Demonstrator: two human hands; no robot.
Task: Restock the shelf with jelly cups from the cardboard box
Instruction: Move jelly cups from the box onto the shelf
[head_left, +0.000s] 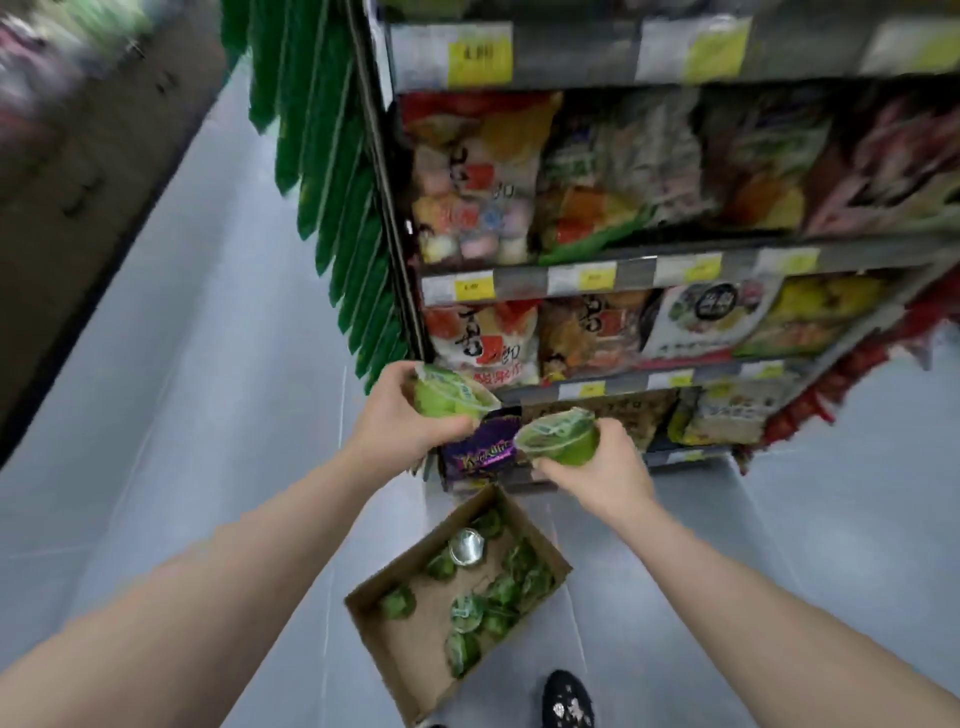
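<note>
Green, two in hand: the left hand (400, 421) curls round the left cup (449, 400), thumb on the near side, foil lid tilted towards the shelf (524, 283). The right hand (602, 470) grasps the right cup (561, 441) from below, lid facing left towards the other grip. The two cups are near each other, not touching. Between and just beyond both grips sits one purple pack (480, 452), partly hidden by the right cup (its print is blurred). Below the grips, on the floor, lies one cardboard box (415, 644), open, its near corner cut off by the frame edge. Inside are loose cups (467, 608), roughly nine green ones; blur and overlap make an exact count unsure. There is also one silver-topped item (466, 545), type hard to tell. The shelf shows four price strips with yellow tags, text unreadable, bags smeared by motion. Left of the left grip hang green strips (332, 208). One dark shoe (568, 701) shows beneath the right forearm, partly cropped.
</note>
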